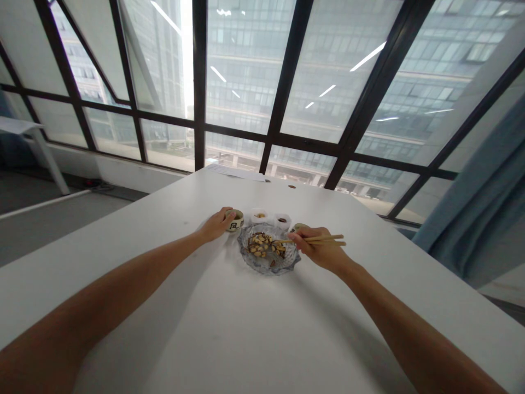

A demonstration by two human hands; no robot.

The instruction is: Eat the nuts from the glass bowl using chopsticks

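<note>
My right hand (pixel 318 247) is closed around a pair of wooden chopsticks (pixel 328 240). Their tips reach left into a clear, wavy-edged glass dish (pixel 268 268). Pale nut-like pieces (pixel 259 251) and some dark brown bits lie in that dish. My left hand (pixel 219 224) grips the left side of a small cream cup (pixel 237 224) with dark characters on it, standing at the dish's upper left. A second cup (pixel 301 226) is partly hidden behind my right hand. Behind the dish are two small white containers, one with pale pieces (pixel 259 216) and one with dark contents (pixel 282 220).
Everything stands on a large white table (pixel 229 334). Papers (pixel 238 173) lie at its far edge, near a round brown spot (pixel 291 186). Beyond are dark-framed windows (pixel 270 109). A blue curtain (pixel 471 213) hangs at the right, and another table (pixel 24 126) stands far left.
</note>
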